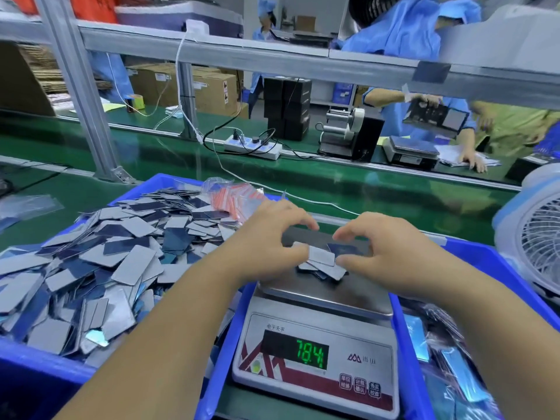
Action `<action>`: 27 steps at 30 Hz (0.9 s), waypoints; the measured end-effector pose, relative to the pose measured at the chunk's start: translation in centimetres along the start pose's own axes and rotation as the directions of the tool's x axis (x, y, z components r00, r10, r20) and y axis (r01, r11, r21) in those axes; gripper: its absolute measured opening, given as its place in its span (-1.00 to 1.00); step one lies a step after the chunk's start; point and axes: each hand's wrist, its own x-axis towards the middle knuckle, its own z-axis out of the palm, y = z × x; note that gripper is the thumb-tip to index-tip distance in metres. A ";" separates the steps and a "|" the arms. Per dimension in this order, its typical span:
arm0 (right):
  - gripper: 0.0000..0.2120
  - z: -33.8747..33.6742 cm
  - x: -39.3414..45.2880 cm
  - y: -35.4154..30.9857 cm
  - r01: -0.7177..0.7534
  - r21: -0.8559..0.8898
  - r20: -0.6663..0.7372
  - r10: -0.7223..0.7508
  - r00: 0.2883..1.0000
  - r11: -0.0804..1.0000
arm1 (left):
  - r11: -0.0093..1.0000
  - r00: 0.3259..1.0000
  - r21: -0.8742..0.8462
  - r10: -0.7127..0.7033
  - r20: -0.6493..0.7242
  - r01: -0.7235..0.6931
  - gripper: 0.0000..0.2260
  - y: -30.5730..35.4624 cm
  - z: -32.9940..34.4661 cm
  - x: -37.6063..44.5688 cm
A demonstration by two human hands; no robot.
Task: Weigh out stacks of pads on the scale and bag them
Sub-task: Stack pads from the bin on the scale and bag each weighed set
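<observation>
Pads [321, 260] lie in a small loose stack on the steel pan of the scale [318, 356], whose green display reads 78.4. The left hand [266, 237] and right hand [391, 250] both curl their fingers around the stack from either side. Left of the scale, a blue bin [42, 363] holds heaped grey and dark blue pads

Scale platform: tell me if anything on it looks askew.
Yes. The pads on the scale lie fanned at different angles, not squared into a stack. The left hand and right hand pinch them from either side.
</observation>
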 end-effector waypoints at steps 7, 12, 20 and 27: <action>0.20 0.9 -0.4 0.6 -0.006 -0.113 0.341 0.044 0.939 0.994 | 0.984 0.955 0.162 -0.115 0.275 0.072 -0.26 0.1 -0.2 -0.6; 0.07 2.5 -0.9 1.0 0.061 -0.085 0.217 -0.041 0.975 0.994 | 0.970 0.942 0.238 -0.040 0.334 -0.043 -0.32 0.6 0.1 -0.5; -0.31 2.8 -1.5 0.3 0.155 -0.044 0.120 -0.149 0.982 0.987 | 0.989 0.931 0.146 -0.058 0.361 0.005 -0.56 1.1 0.1 -0.7; -0.38 2.9 -1.7 0.3 0.180 -0.058 0.074 -0.175 0.982 0.982 | 0.991 0.925 0.136 -0.043 0.377 -0.009 -0.64 1.7 -0.3 -1.3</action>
